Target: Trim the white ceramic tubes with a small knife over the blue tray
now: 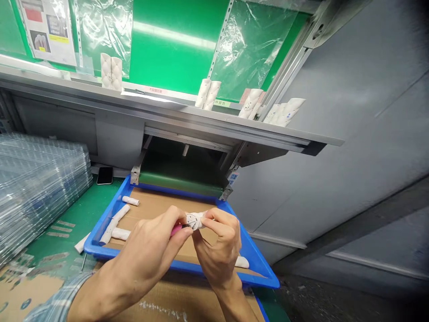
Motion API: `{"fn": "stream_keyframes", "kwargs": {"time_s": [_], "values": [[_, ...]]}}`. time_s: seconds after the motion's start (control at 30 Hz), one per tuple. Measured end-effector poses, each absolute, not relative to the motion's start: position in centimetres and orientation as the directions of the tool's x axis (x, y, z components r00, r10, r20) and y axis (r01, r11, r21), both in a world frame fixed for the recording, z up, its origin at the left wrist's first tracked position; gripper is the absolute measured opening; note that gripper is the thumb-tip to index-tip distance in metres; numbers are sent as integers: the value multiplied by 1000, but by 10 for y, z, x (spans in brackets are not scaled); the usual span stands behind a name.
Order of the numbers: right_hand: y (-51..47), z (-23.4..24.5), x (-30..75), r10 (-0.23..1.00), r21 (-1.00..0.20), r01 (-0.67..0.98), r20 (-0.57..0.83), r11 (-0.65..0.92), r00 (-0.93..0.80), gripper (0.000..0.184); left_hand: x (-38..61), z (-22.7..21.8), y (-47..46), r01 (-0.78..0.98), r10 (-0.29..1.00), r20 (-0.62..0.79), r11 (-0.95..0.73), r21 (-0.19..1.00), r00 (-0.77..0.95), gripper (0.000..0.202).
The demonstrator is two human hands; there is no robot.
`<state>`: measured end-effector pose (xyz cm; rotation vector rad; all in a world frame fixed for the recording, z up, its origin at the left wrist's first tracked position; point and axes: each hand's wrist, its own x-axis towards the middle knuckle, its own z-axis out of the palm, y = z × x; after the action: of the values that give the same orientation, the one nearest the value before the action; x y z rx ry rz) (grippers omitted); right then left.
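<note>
My right hand (219, 250) pinches a small white plastic part (195, 220) over the blue tray (100, 243). My left hand (154, 246) is closed on a pink-handled tool (176, 230), whose tip meets the round end of the white part. Both hands hover just above the cardboard sheet (157, 208) lining the tray. A plaid sleeve (56, 302) covers my left forearm.
Loose white parts (114, 223) lie in the tray's left side, one (241, 262) at its right. A stack of clear plastic trays (36, 188) fills the left. A phone (105, 175) rests on the green bench. White parts (111, 71) stand on the shelf above.
</note>
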<state>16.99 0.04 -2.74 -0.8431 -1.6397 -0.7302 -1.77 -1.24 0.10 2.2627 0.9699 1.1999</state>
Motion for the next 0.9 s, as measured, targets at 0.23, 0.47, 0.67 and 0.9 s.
{"fn": "stream_keyframes", "kwargs": {"time_s": [0.23, 0.47, 0.67, 0.9], "values": [[-1, -31, 171, 158, 3, 812, 980, 583, -117, 26, -24, 14, -14, 152, 793, 340, -470, 870, 506, 26], [-5, -27, 164, 380, -344, 576, 923, 742, 61, 24, -33, 8, -8, 205, 500, 658, -856, 475, 563, 31], [-9, -25, 161, 443, -414, 431, 896, 802, 37, 30, -38, 7, -8, 149, 382, 724, -918, 366, 575, 19], [-18, -22, 164, 412, -355, 374, 908, 857, -82, 26, -35, -2, -3, 181, 516, 722, -851, 493, 460, 27]]}}
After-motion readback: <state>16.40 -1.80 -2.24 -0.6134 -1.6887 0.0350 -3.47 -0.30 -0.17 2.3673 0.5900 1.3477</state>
